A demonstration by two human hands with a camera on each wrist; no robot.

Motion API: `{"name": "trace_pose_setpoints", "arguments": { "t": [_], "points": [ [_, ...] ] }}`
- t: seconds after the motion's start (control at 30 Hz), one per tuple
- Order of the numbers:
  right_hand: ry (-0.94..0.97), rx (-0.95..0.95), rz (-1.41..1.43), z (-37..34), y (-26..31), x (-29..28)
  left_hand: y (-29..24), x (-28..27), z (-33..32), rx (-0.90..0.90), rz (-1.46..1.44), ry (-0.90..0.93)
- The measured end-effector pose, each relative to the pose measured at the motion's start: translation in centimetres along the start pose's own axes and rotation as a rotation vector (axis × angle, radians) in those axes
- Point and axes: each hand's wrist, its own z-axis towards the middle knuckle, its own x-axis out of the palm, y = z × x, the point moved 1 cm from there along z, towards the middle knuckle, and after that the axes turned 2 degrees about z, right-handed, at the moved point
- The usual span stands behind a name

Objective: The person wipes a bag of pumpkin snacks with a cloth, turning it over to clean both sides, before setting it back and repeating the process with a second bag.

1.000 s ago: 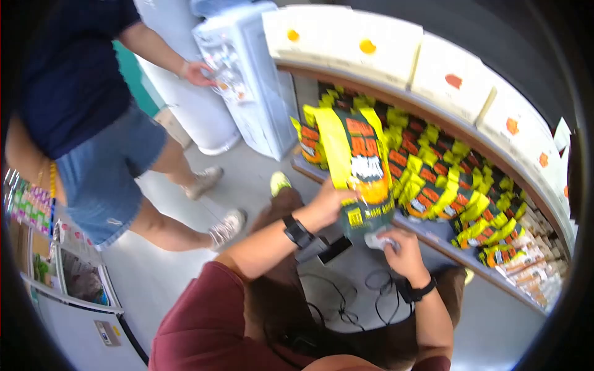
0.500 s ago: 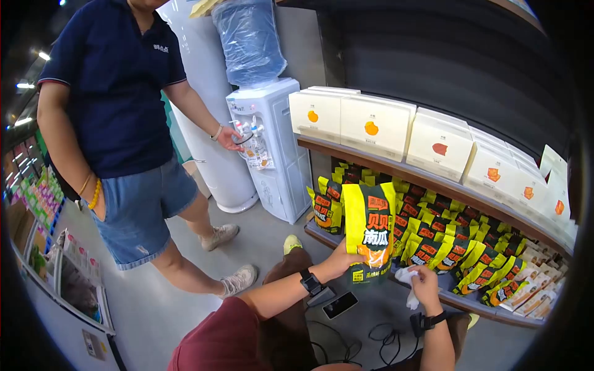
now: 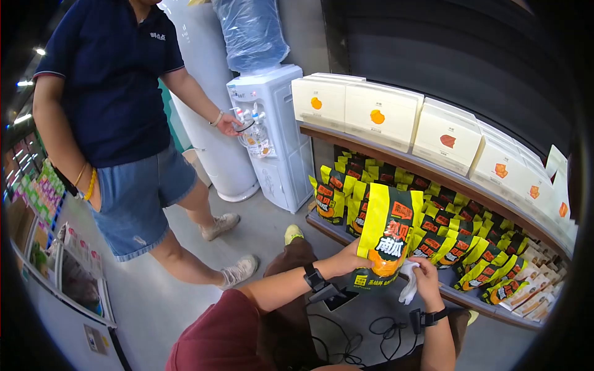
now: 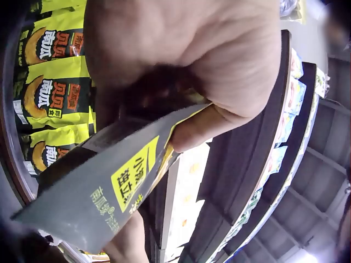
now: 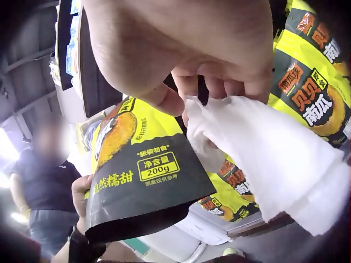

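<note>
My left hand (image 3: 343, 260) grips a yellow and dark green pouch (image 3: 385, 238) by its left edge, its printed front facing up in the head view. The left wrist view has the thumb of my left hand (image 4: 186, 49) on one face of the pouch (image 4: 98, 197), the other fingers mostly hidden behind. A crumpled white tissue (image 5: 269, 153) is pinched in my right hand (image 5: 181, 49), beside the pouch (image 5: 148, 175). In the head view my right hand (image 3: 427, 281) and the tissue (image 3: 408, 281) are at the pouch's lower right.
A lower shelf (image 3: 495, 312) holds rows of similar pouches (image 3: 489, 266), with white boxes (image 3: 380, 117) on the shelf above. Someone in a navy shirt (image 3: 117, 80) stands at the left, a hand at a water dispenser (image 3: 278, 136). Black cables (image 3: 387, 334) lie on the floor.
The pouch was raised before the shelf, then came lower; since the last frame it has shifted right and tilted, nearer the tissue. The tissue hangs from my right hand. The head view has swung upward.
</note>
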Motion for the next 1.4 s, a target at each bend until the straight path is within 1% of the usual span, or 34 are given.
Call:
{"name": "trace_pose_setpoints", "arguments": {
  "t": [0.03, 0.1, 0.17, 0.23, 0.3, 0.37, 0.4, 0.47, 0.57, 0.6, 0.63, 0.67, 0.83, 0.9, 1.07, 1.13, 1.17, 1.23, 1.4],
  "points": [
    [0.005, 0.005, -0.004, 0.0, -0.4, 0.0, 0.2, 0.0, -0.1, 0.0, -0.007, -0.005],
    [0.059, 0.042, 0.06, 0.1, -1.5, 0.0, 0.5, -0.2, -0.1, -0.042, -0.032, 0.065],
    [0.071, 0.056, 0.053, -0.2, -1.6, 0.1, 0.4, -0.2, -0.2, -0.054, -0.026, 0.07],
    [0.08, 0.097, 0.219, -0.3, -1.6, 0.3, 0.5, -0.2, -0.1, -0.065, -0.023, 0.076],
    [0.089, 0.135, 0.235, -0.5, -1.3, 0.2, 0.9, -0.4, -0.2, -0.086, -0.055, 0.071],
    [0.17, 0.083, 0.105, -0.6, -1.6, 0.0, 0.9, -0.3, -0.2, -0.085, -0.066, 0.059],
    [0.171, 0.084, 0.104, -0.7, -1.0, 0.3, 0.8, -0.3, -0.2, -0.085, -0.052, 0.066],
    [0.145, -0.021, 0.098, -0.9, 1.0, 1.1, 0.4, -0.2, -0.1, -0.085, -0.04, 0.072],
    [0.103, -0.026, 0.082, -1.1, 1.8, 1.1, -0.6, -0.3, 0.0, -0.114, 0.028, 0.114],
    [0.106, -0.02, 0.077, -1.1, 1.8, 1.2, -0.8, -0.4, 0.0, -0.123, 0.103, 0.147],
    [0.068, -0.055, 0.066, -1.2, 1.6, 1.1, -0.8, -0.3, 0.0, -0.133, 0.174, 0.182],
    [0.029, -0.095, 0.056, -1.2, 1.6, 1.1, -0.9, -0.1, 0.0, -0.14, 0.163, 0.162],
    [0.004, -0.086, 0.021, -1.2, 1.6, 1.0, -0.7, 0.0, 0.1, -0.145, 0.116, 0.164],
    [0.0, -0.093, 0.008, -1.3, 1.6, 1.0, -0.6, -0.1, 0.2, -0.18, 0.071, 0.16],
    [-0.024, -0.113, -0.04, -1.2, 1.0, 1.0, -0.8, 0.2, 0.3, -0.14, 0.101, 0.13],
    [-0.028, -0.1, -0.037, -1.3, 1.5, 1.0, -0.7, 0.1, 0.5, -0.129, 0.133, 0.061],
    [-0.031, -0.09, -0.034, -1.4, 1.7, 1.0, -0.6, 0.2, 0.5, -0.129, 0.131, 0.06],
    [-0.034, -0.085, -0.05, -1.3, 1.6, 1.0, -0.9, 0.4, 0.5, -0.088, 0.154, -0.034],
    [-0.041, -0.101, -0.099, -1.3, 2.1, 1.1, -0.4, 0.0, 0.7, -0.086, 0.161, -0.063]
  ]
}}
